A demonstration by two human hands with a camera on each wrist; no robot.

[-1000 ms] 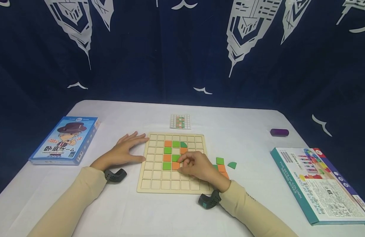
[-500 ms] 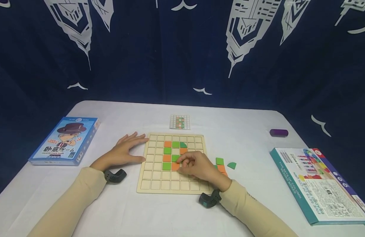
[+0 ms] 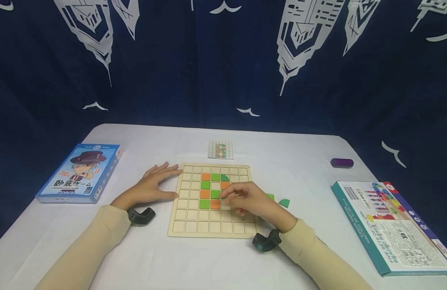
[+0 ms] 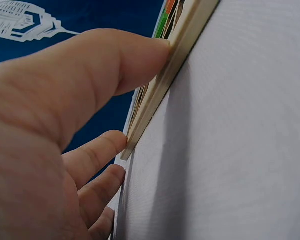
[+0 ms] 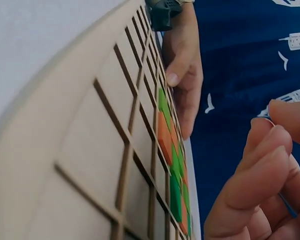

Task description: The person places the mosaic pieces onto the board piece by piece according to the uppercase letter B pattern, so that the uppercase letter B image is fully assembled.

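The wooden grid board (image 3: 194, 227) lies flat, with orange tiles (image 3: 206, 177), light green tiles (image 3: 204, 204) and a dark green quarter-circle tile (image 3: 225, 177) in its middle cells. My left hand (image 3: 154, 186) rests beside the board, fingers spread, its thumb (image 4: 145, 57) and fingertips against the left edge. Over the right half of the board hovers my right hand (image 3: 250, 199), loosely curled with nothing visible between thumb and fingers. In the right wrist view a dark green tile (image 5: 175, 197) sits in a cell near orange and light green ones; in the head view the fingers hide that spot.
Behind the board lies a small pattern card (image 3: 220, 150). A loose dark green quarter-circle piece (image 3: 284, 203) and a partly hidden light green tile (image 3: 271, 196) lie right of the board. Farther out are a blue game box (image 3: 78, 173), a purple cylinder (image 3: 342, 163) and a teal-edged box (image 3: 393, 229).
My right hand has lifted slightly and drawn back to the right, its fingers loosening, and now covers most of the loose tiles beside the board. The left hand stays put.
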